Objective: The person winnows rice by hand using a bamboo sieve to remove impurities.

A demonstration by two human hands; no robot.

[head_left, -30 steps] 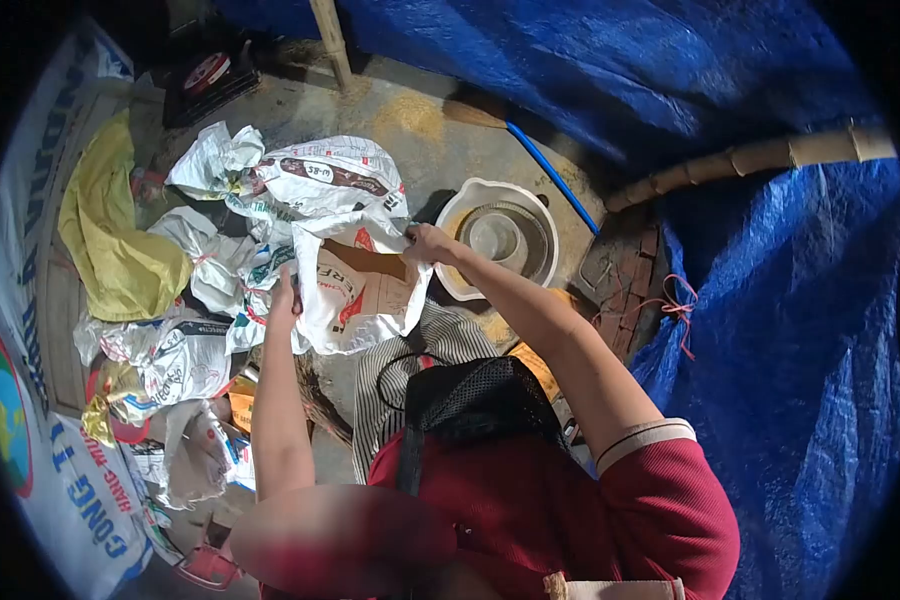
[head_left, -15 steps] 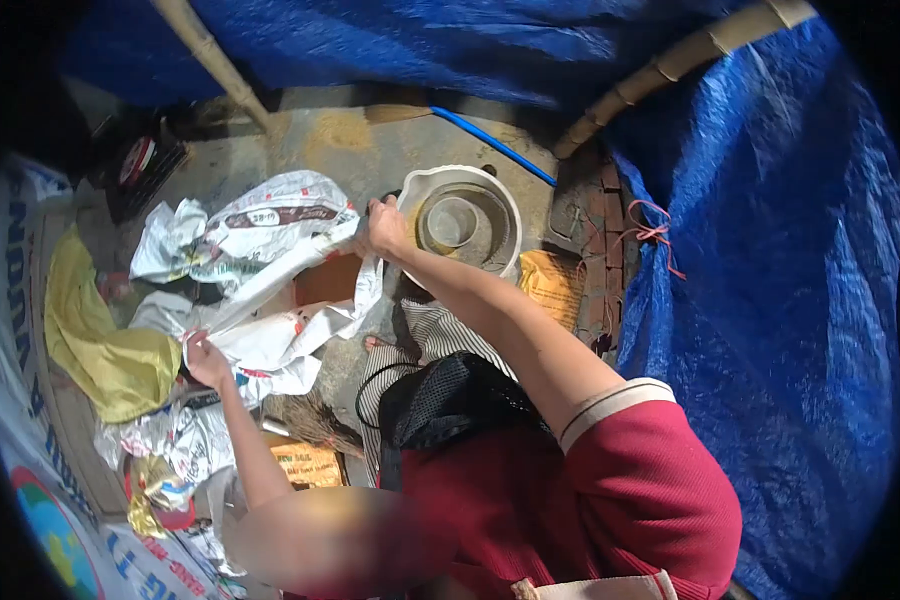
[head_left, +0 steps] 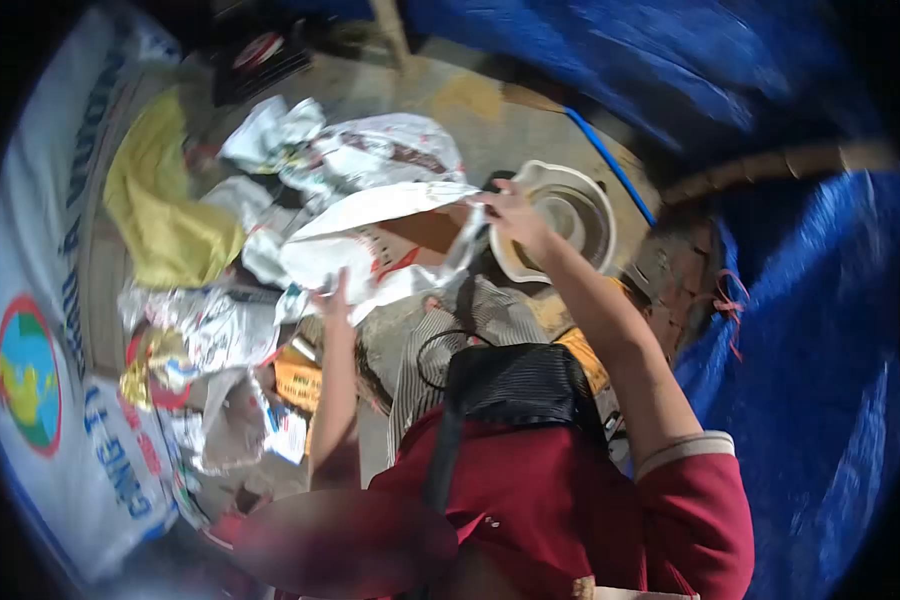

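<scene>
We clamp both hands on the white sack [head_left: 370, 240]: left hand [head_left: 335, 300] near, right hand [head_left: 498, 208] far right.

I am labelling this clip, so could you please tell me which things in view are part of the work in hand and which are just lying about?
In hand:
- white printed sack, held open
- left hand, at its lower edge
- right hand, at its upper corner

Lying about:
- yellow bag
- crumpled sacks
- white basin
- blue tarpaulin
- large printed banner
</scene>
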